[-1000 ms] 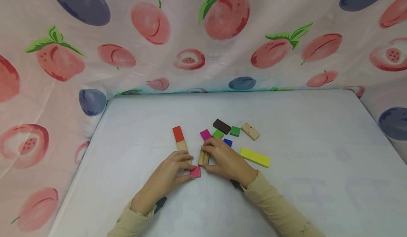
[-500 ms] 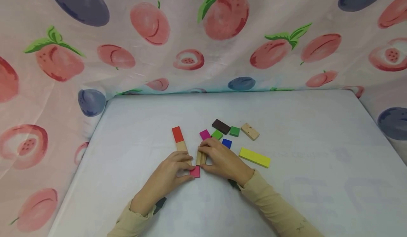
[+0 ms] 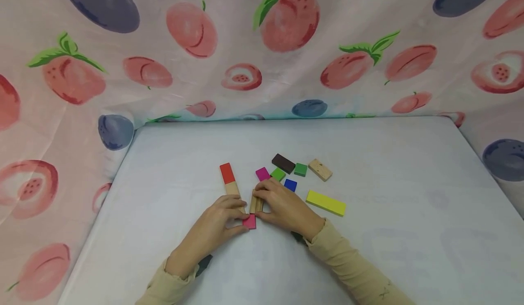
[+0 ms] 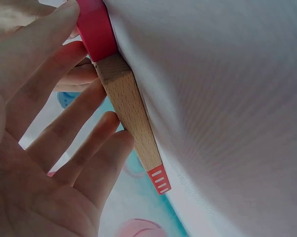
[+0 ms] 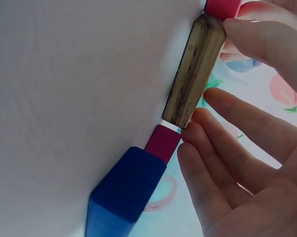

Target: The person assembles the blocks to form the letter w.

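Note:
My left hand point(image 3: 215, 221) holds a small pink block point(image 3: 249, 221) at its thumb and forefinger, its other fingers along a plain wooden block point(image 4: 131, 111). At the far end of that block a red block point(image 3: 227, 173) lines up with it. Opposite, my right hand point(image 3: 286, 207) grips a grooved wooden block point(image 5: 195, 71) between thumb and fingertips. The near end of this grooved block meets the pink block's far side, as the right wrist view shows. Fingers partly cover both wooden blocks in the head view.
Just beyond the right hand lie magenta point(image 3: 263, 174), light green point(image 3: 278, 174) and blue point(image 3: 290, 185) blocks. A dark brown block point(image 3: 283, 163), a green block point(image 3: 300, 169) and a speckled wooden block point(image 3: 320, 170) sit farther back. To the right is a long yellow block point(image 3: 325, 203).
My right hand has slid the grooved wooden block a little to the left, closer over the pink block's end. The left hand keeps its place at the pink block.

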Available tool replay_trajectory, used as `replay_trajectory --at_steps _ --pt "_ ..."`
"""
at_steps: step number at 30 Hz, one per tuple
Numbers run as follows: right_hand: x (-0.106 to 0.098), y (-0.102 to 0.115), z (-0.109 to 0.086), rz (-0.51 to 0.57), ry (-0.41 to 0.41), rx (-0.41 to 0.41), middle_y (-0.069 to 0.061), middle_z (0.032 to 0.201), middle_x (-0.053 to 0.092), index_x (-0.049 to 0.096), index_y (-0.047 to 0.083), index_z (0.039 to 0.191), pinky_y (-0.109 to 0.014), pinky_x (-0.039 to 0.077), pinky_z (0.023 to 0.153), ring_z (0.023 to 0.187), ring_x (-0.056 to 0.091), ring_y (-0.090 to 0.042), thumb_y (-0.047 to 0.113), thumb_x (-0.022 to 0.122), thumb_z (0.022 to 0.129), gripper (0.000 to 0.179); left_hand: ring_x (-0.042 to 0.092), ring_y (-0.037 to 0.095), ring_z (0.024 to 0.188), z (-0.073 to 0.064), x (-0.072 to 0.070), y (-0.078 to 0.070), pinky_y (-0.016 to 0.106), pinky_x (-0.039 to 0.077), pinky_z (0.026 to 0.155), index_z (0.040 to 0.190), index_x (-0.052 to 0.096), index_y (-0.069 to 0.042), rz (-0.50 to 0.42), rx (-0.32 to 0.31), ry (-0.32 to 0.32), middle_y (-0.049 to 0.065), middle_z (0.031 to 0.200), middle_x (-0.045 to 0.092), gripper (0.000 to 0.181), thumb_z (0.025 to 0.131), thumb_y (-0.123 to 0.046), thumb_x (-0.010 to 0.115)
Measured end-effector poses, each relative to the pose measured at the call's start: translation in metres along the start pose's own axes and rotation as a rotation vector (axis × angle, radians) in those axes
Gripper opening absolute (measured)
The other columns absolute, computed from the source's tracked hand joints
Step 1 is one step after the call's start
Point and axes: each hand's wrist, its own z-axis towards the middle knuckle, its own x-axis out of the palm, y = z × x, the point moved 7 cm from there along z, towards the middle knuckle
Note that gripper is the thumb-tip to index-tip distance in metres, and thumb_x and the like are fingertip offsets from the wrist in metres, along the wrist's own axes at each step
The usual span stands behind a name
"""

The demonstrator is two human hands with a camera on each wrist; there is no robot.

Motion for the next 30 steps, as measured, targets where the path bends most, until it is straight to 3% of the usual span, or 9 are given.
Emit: replay_trajectory --at_steps 13,30 --pt "-0.004 0.001 -0.002 -0.013 -0.006 -0.018 -0.005 0.122 0.062 0.071 0.006 0.119 -0.031 0.054 0.098 0.117 0.054 -0.018 0.027 0.081 0.084 0.043 0.052 0.021 0.129 0.000 0.001 -0.001 0.038 0.050 0.104 0.103 0.080 -0.015 -0.017 -0.019 0.014 0.000 0.125 0.067 0.027 0.078 -0.026 0.086" --pt "-0.017 -0.002 0.000 -0.044 -0.080 -0.070 -0.005 0.119 0.062 0.072 0.008 0.113 -0.030 0.055 0.095 0.113 0.056 -0.018 0.022 0.082 0.083 0.035 0.055 0.020 0.127 -0.001 -0.002 -0.003 0.036 0.052 0.101 0.103 0.080 -0.016 0.036 0.038 -0.014 0.001 0.124 0.068 0.029 0.077 -0.027 0.086"
